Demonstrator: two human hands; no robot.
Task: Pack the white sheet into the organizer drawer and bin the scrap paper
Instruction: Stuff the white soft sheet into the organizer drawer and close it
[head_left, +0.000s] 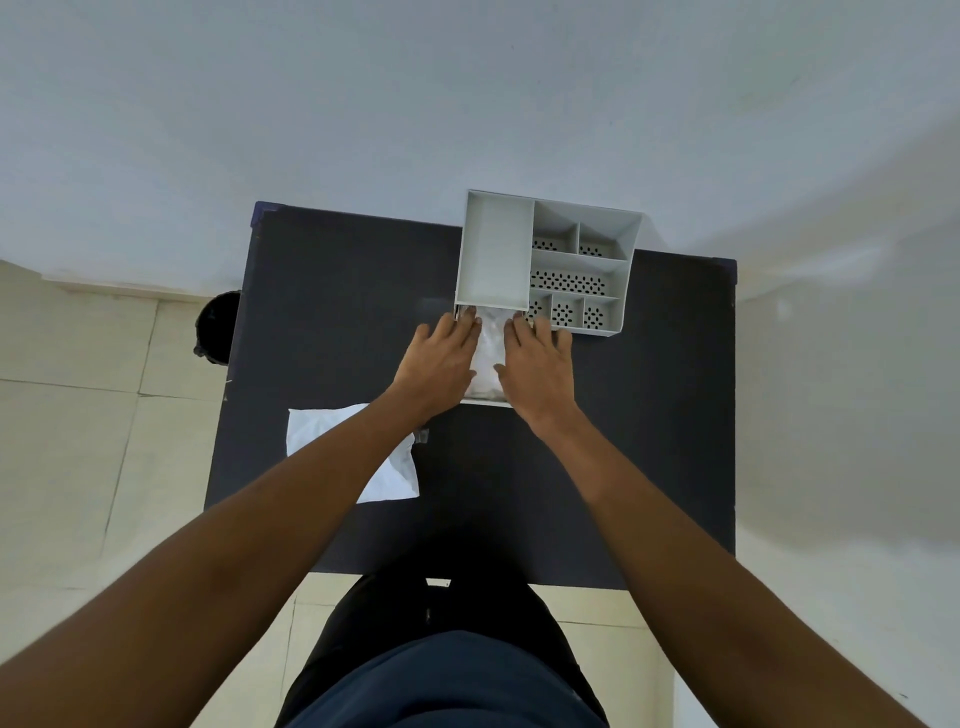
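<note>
A grey desk organizer (496, 249) with several perforated compartments stands at the table's far edge. Its drawer (485, 401) is pulled out toward me, and a folded white sheet (489, 353) lies inside it. My left hand (441, 364) and my right hand (537, 366) rest flat on either side of the sheet, fingers spread and pressing down on it. A crumpled white scrap paper (392, 473) lies on the table near the left, partly hidden by my left forearm.
The dark table (332, 312) stands against a pale wall. A black bin (218, 325) sits on the tiled floor just past the table's left edge. My legs stand at the table's near edge.
</note>
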